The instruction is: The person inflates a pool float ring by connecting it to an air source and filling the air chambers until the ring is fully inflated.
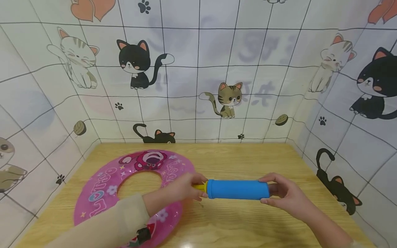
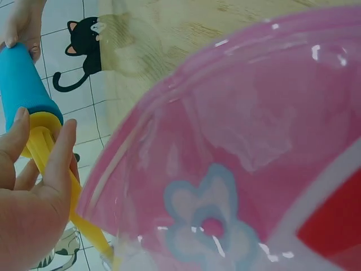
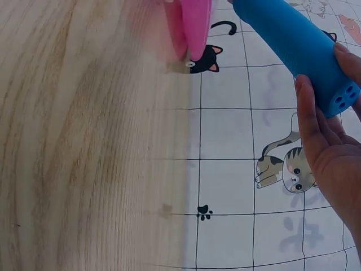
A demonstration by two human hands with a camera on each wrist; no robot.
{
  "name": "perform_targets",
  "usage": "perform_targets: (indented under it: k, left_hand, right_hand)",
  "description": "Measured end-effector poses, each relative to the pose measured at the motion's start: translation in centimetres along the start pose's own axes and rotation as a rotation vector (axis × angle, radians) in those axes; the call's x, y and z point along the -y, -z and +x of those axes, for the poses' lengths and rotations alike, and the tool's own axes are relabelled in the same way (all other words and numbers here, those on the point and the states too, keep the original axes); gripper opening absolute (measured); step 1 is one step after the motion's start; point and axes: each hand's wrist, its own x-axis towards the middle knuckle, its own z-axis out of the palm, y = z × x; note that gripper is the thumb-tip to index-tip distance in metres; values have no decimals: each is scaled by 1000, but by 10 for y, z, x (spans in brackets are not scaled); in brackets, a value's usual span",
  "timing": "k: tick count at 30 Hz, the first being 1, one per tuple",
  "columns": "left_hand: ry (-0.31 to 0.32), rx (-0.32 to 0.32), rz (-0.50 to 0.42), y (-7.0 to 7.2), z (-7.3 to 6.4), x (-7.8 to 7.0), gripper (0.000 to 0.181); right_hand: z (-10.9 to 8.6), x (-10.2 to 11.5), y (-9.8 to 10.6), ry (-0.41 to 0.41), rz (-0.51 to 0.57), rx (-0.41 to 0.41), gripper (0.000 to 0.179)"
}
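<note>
Level above the wooden table is a tube-shaped water squirter (image 1: 237,189), with a ribbed blue barrel and a yellow plunger end. My left hand (image 1: 187,187) holds its yellow end between thumb and fingers. At the other end, my right hand (image 1: 286,196) grips the barrel with the thumb below and fingers above. The barrel's end face (image 3: 343,100) shows several small round holes in the right wrist view. A yellow rod (image 2: 90,234) runs past the left fingers in the left wrist view. Under my left forearm lies a pink inflatable swim ring (image 1: 181,165), printed with a bear, flowers and letters.
The wooden table (image 1: 235,227) carries the swim ring on its left side. White cloth walls (image 1: 198,79) with grid lines and cartoon cats enclose the back and both sides.
</note>
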Motion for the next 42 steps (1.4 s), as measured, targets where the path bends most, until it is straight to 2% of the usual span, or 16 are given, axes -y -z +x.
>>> perform_targets:
  k: [5, 11, 14, 18, 21, 24, 28, 31, 33, 36, 39, 42]
  left_hand:
    - [-37, -8, 105, 5, -2, 10, 37]
    - [-48, -50, 278, 19, -17, 24, 40]
    - [-39, -73, 340, 24, -23, 28, 41]
    - [-12, -91, 414, 28, -29, 31, 42]
    - [-4, -86, 426, 28, -32, 33, 42]
    - [-11, -80, 398, 24, -32, 33, 41]
    - [18, -71, 339, 16, -27, 25, 45]
    - [31, -54, 283, 7, -22, 17, 46]
    - [7, -43, 291, 2, -20, 14, 45]
    - [-34, -43, 354, -2, -19, 11, 42]
    - [-33, -50, 402, 1, -20, 12, 42]
    - [-7, -55, 386, 8, -23, 14, 41]
  right_hand:
    - [-14, 1, 11, 61, -54, -26, 50]
    - [-38, -3, 37, 70, -5, -17, 58]
    - [-49, -2, 50, 58, -70, -58, 59]
    - [-60, 2, 57, -27, -183, -100, 58]
    - [-60, 3, 52, -48, -194, -72, 55]
    - [-49, 4, 38, -42, -127, -35, 52]
    - [-28, 3, 15, -75, -36, -21, 47]
    - [-16, 3, 2, -113, -13, -6, 45]
    - [-10, 4, -6, -142, -1, 12, 45]
    - [-7, 7, -15, -169, -17, 12, 45]
    - [-9, 8, -18, -113, -76, -9, 45]
    - [-14, 9, -11, -10, -123, -28, 48]
